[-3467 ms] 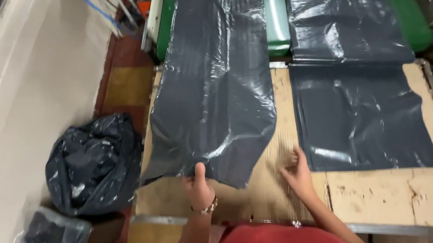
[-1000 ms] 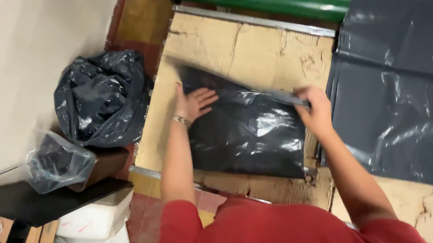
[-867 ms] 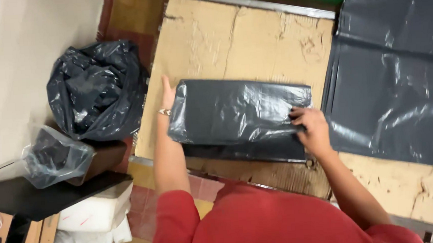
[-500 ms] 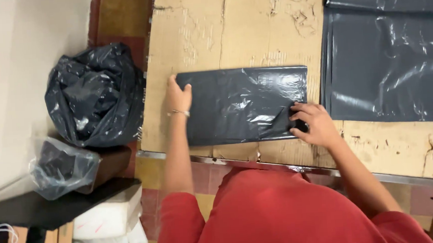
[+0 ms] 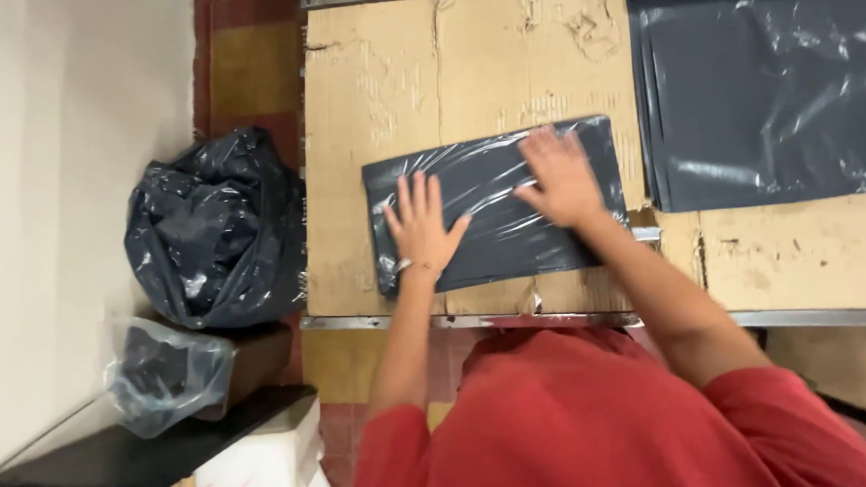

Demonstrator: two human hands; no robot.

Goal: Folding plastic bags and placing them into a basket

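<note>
A folded dark grey plastic bag (image 5: 495,185) lies flat on the cardboard-covered table (image 5: 393,75), near its front edge. My left hand (image 5: 420,224) rests palm down on the bag's left part, fingers spread. My right hand (image 5: 561,175) presses flat on the bag's right part, fingers apart and slightly blurred. Neither hand grips anything.
A stack of flat grey plastic sheets (image 5: 774,82) lies on the table to the right. On the floor at the left sit a stuffed black bag (image 5: 214,232), a clear bag with dark contents (image 5: 166,375), a black shelf (image 5: 136,457) and a white box (image 5: 261,465).
The long grey sheet has been folded down into a small rectangle. My hands, which held its edges, now lie flat on top of it, the right one having moved up onto it.
</note>
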